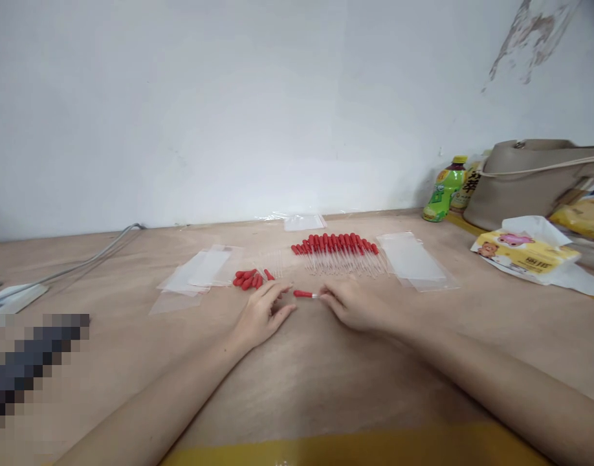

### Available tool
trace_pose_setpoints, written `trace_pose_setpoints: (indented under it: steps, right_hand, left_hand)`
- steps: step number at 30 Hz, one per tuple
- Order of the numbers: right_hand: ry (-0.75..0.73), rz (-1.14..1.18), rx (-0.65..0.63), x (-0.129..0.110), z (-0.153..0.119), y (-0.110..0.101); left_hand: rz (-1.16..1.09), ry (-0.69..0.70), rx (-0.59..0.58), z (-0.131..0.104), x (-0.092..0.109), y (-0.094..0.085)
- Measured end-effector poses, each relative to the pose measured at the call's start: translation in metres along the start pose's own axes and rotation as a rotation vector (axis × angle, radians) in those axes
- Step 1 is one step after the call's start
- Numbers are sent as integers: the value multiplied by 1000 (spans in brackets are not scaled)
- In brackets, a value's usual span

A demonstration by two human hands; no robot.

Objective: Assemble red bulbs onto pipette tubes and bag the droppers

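Between my hands is a dropper with a red rubber bulb, its bulb end pointing left. My right hand pinches the clear tube of this dropper. My left hand is just left of the bulb, apart from it, with thumb and fingers spread. Close behind the left hand lies a small pile of loose red bulbs, partly hidden by the fingers. Thin clear tubes lie beyond them. Farther back, a fanned row of assembled red-bulb droppers has its clear tips toward me.
Clear plastic bags lie left, right and at the back. A green-labelled bottle, a beige handbag and a tissue pack stand at the right. A grey cable runs along the left.
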State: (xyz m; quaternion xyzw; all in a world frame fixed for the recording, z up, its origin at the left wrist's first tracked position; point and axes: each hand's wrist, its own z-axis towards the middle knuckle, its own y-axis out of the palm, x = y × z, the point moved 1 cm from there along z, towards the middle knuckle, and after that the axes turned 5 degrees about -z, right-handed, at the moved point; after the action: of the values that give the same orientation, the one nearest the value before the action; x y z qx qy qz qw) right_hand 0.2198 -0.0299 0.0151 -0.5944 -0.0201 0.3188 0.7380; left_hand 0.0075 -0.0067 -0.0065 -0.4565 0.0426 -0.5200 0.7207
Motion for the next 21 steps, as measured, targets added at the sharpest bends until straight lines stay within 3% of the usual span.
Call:
trace_pose_setpoints:
  steps: [3, 7, 13, 21]
  right_hand:
    - [211, 180, -43, 22, 17, -3]
    - [442, 215, 142, 38, 53, -2]
    - [469, 11, 318, 23, 98, 13]
    - [416, -178, 239, 10, 110, 45]
  left_hand:
    - [-3, -52, -52, -1, -6, -3]
    - [-17, -76, -102, -1, -8, -3]
    - [-25, -71, -122, 1, -6, -4]
    - [-15, -60, -143, 1, -7, -5]
